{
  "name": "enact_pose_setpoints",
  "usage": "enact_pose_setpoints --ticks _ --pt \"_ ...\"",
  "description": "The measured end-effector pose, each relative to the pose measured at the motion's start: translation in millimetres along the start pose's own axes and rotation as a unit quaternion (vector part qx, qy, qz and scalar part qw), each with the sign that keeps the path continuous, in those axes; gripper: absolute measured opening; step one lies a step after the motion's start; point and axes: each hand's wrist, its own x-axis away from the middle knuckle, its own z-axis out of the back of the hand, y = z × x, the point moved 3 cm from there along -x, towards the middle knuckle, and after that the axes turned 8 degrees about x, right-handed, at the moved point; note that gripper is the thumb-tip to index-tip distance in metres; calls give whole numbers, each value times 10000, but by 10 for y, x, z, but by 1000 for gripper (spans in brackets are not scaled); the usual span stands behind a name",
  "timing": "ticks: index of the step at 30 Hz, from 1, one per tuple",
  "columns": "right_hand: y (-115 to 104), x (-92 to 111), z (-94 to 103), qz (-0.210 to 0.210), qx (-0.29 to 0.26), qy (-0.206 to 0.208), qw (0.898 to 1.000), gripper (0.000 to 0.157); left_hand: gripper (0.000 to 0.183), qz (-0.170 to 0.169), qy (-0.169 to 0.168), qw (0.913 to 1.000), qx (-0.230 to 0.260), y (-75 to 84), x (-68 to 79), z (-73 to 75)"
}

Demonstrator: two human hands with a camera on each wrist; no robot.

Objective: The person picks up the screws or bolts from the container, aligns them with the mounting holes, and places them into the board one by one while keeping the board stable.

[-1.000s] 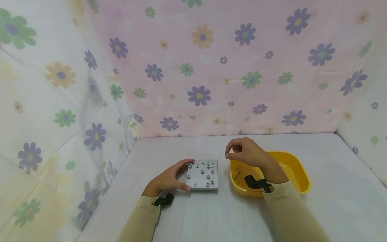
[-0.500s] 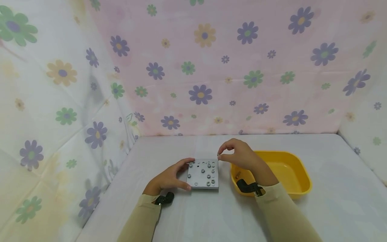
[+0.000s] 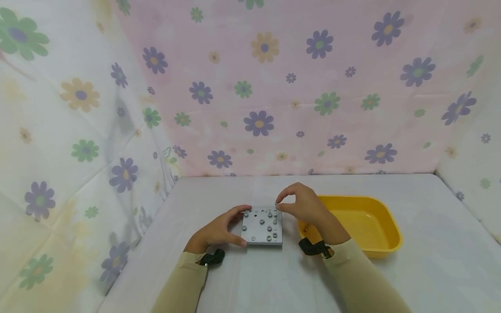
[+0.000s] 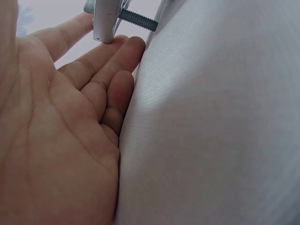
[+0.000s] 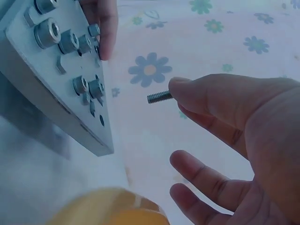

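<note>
A square silver metal plate (image 3: 254, 232) with holes and several socket-head screws rests in front of me. My left hand (image 3: 217, 230) holds its left side, thumb at the near corner and index finger at the far one. Beneath the plate, a threaded screw shank (image 4: 139, 20) juts out in the left wrist view. My right hand (image 3: 303, 206) is at the plate's far right corner. Between thumb and index finger it pinches a small screw (image 5: 159, 97), threaded end pointing toward the plate; its head is hidden by the fingers. The other right fingers are spread apart.
A yellow plastic bin (image 3: 352, 196) stands right of the plate, partly behind my right forearm. One screw (image 3: 307, 226) lies inside at its left end. White cloth covers the table (image 3: 250, 278); flowered sheets (image 3: 219, 130) enclose the back and sides.
My right hand, pinching the screw, has moved left from over the bin to the plate's far right corner. The left hand and the plate have stayed in place.
</note>
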Motion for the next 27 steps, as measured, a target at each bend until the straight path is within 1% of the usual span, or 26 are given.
enact_pose_setpoints --ticks 6,17,22,27 --pt "-53 4 -74 35 256 31 9997 4 107 -106 -50 9999 -34 0 6 6" --pt "-60 1 -156 -337 657 93 9972 4 108 -155 -87 9998 37 5 1 8" --pt "-37 -8 -195 -435 875 65 9952 8 106 -62 -110 9999 66 -8 4 6" --pt "-48 -39 -200 -544 773 86 9955 11 106 21 -79 9999 104 -8 13 16"
